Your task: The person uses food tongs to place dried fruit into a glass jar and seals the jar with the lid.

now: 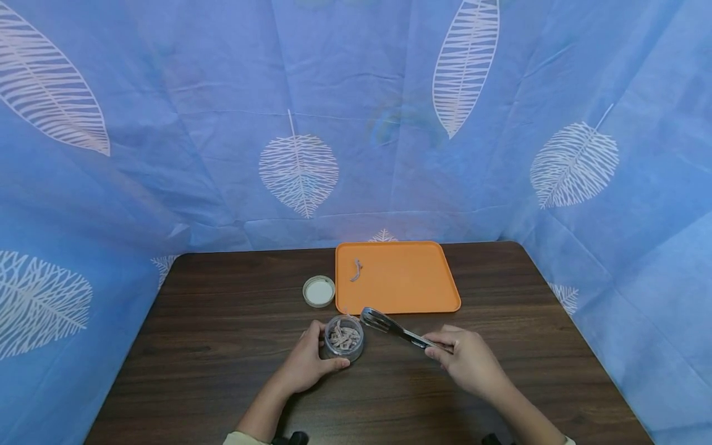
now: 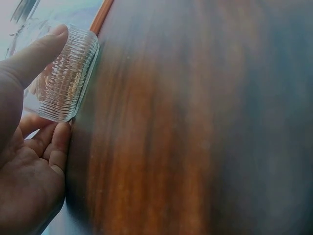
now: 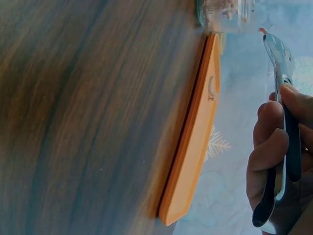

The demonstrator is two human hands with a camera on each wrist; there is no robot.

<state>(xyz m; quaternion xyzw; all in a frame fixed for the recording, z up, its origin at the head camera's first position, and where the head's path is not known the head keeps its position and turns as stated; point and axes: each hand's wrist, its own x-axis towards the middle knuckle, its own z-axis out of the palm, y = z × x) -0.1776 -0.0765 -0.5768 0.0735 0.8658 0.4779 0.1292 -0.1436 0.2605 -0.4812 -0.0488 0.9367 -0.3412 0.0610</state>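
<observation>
The tray [image 1: 403, 278] is orange, table [image 1: 222, 327] brown (streaked darker), cloth [image 1: 222, 93] blue with white leaves [image 1: 300, 173].

Adds up to one left hand [image 1: 304, 366], one right hand [image 1: 468, 360], one jar [image 1: 346, 356], one pair of tongs [image 1: 406, 334], one lid [image 1: 319, 291], one tray [image 1: 406, 278] and one table [image 1: 222, 321]. Includes one strip [image 1: 356, 270] on the tray, one small piece [image 3: 262, 30] at the tongs' tips and several strips [image 1: 343, 338] in the jar, too jumbled to count. Shows at least eight leaf prints [image 1: 299, 175] on cloth [image 1: 356, 62].
</observation>
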